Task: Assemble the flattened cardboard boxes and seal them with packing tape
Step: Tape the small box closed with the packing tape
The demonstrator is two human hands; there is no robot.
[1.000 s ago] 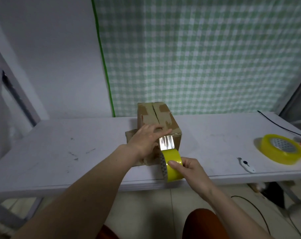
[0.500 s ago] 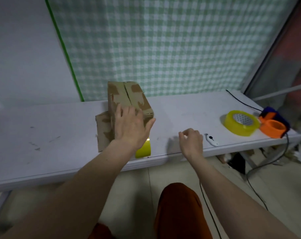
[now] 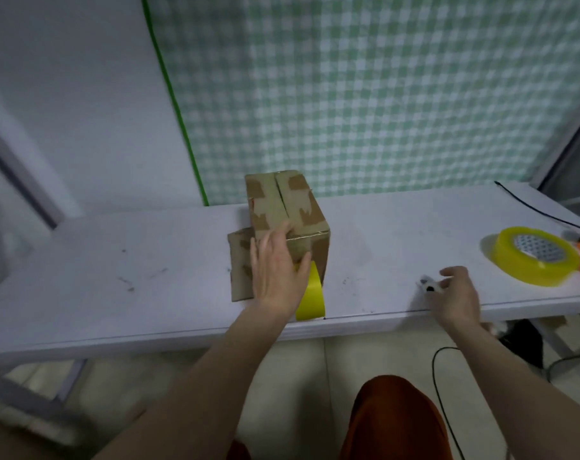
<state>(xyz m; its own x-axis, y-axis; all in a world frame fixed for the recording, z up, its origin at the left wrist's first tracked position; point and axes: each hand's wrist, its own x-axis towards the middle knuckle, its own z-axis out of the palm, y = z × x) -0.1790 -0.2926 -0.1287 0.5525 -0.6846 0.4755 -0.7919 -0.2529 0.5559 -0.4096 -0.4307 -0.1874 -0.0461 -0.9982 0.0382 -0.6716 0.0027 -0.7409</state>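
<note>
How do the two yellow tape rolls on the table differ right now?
The near tape roll stands on edge against the cardboard box, partly behind the left hand; the far tape roll lies flat at the table's right end, untouched. Both are yellow.

Dim, cool, even indoor light with soft shadows on the tabletop [image 3: 149,293], slight motion blur over the hands, wide-angle bending toward softened, out-of-focus edges.
</note>
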